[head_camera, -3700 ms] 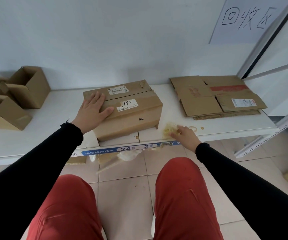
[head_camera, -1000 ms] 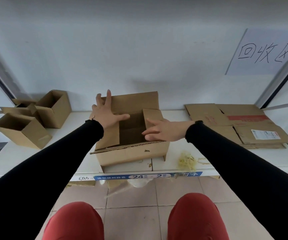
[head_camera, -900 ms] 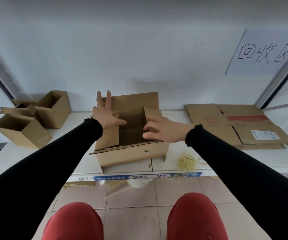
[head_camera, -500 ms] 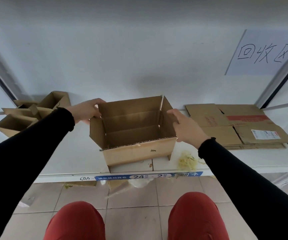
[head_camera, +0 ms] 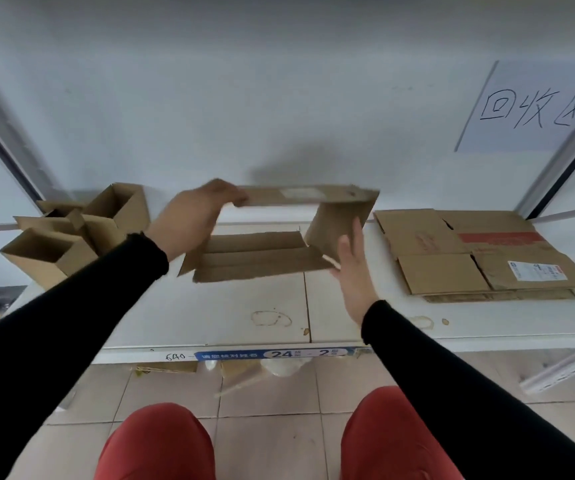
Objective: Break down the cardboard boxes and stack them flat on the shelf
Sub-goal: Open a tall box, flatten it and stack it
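Note:
A brown cardboard box [head_camera: 265, 258], opened at both ends so the shelf shows through it, hangs above the white shelf [head_camera: 230, 317] in the middle of the view. My left hand [head_camera: 192, 220] grips its far left corner with curled fingers. My right hand [head_camera: 353, 271] lies with straight fingers against the box's right wall, near the lower right corner. A stack of flattened boxes [head_camera: 480, 254] lies on the shelf to the right. The image is blurred by motion.
Three open, unflattened boxes [head_camera: 71, 233] sit at the shelf's left end. A paper sign [head_camera: 528, 109] with handwriting hangs on the wall at upper right. Metal shelf uprights run along both sides. Stains mark the shelf front; my red-trousered knees are below.
The box was opened from its closed state, then lifted off the shelf and turned so I look through it. The tape scrap on the shelf front is gone from view.

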Available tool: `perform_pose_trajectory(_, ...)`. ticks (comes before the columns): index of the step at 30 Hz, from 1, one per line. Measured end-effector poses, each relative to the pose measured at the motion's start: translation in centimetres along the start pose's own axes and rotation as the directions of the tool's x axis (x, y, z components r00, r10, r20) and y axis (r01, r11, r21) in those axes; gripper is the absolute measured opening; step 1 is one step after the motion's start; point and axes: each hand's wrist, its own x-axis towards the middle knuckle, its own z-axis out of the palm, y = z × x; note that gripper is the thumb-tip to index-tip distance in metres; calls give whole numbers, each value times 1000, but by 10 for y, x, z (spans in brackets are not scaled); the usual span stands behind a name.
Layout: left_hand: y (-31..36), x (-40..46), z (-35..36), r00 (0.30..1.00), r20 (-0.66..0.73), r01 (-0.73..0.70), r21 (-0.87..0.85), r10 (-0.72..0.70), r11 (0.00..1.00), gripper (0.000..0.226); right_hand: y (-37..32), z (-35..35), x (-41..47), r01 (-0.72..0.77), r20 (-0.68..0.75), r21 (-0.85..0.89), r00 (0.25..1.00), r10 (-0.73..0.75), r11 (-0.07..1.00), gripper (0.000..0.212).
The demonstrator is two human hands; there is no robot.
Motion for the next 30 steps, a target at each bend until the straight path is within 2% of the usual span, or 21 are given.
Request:
perform_pose_trajectory(3, 5, -29, 40, 983, 184, -29, 154, 1, 988, 78, 29, 0, 4, -255, -87, 246, 955, 283, 935, 66)
perform_pose_trajectory(7, 4, -69, 94, 928, 373, -33, 62, 7, 998, 76, 48, -17, 12, -342, -118, 341, 908, 401, 875, 89)
perform_pose_trajectory(9, 9, -80, 115, 912, 410, -3, 31, -10, 1000, 79, 57, -24, 17, -370, -123, 347, 893, 433, 862, 81)
perform_pose_trajectory(12, 17, -86, 137, 892, 429, 175, -33, -144, 984, 66, 66, -34, 19, -386, -127, 347, 884, 450, 855, 59)
perform_pose_trajectory(15, 14, -87, 160, 804, 553, 241, 32, -218, 970, 55, 76, -48, 25, -363, -255, 373, 845, 471, 854, 35)
perform_pose_trajectory(17, 13, -88, 170, 735, 635, 251, 74, -239, 965, 55, 80, -53, 29, -341, -359, 382, 802, 478, 859, 37)
perform_pose_trajectory(20, 16, -84, 176, 681, 688, 246, 106, -250, 963, 59, 83, -53, 38, -311, -449, 194, 815, 366, 930, 53)
perform_pose_trajectory(21, 17, -84, 177, 664, 700, 259, 112, -261, 959, 61, 81, -50, 40, -299, -432, 142, 839, 331, 944, 66)
perform_pose_trajectory(23, 15, -82, 175, 637, 711, 311, 116, -297, 943, 71, 78, -40, 45, -274, -348, -43, 906, 243, 961, 76)
perform_pose_trajectory(24, 14, -81, 175, 629, 710, 344, 112, -318, 932, 75, 78, -36, 47, -253, -300, -227, 937, 180, 940, 77)
perform_pose_trajectory(26, 14, -76, 175, 635, 687, 404, 95, -354, 910, 76, 82, -28, 50, -203, -227, -539, 970, 91, 817, 74)
perform_pose_trajectory(28, 13, -68, 180, 673, 640, 418, 82, -369, 905, 70, 86, -17, 54, -112, -99, -672, 993, 62, 732, 69)
perform_pose_trajectory(30, 12, -61, 188, 711, 596, 389, 106, -372, 915, 65, 91, -7, 63, 45, 130, -776, 987, 90, 629, 70)
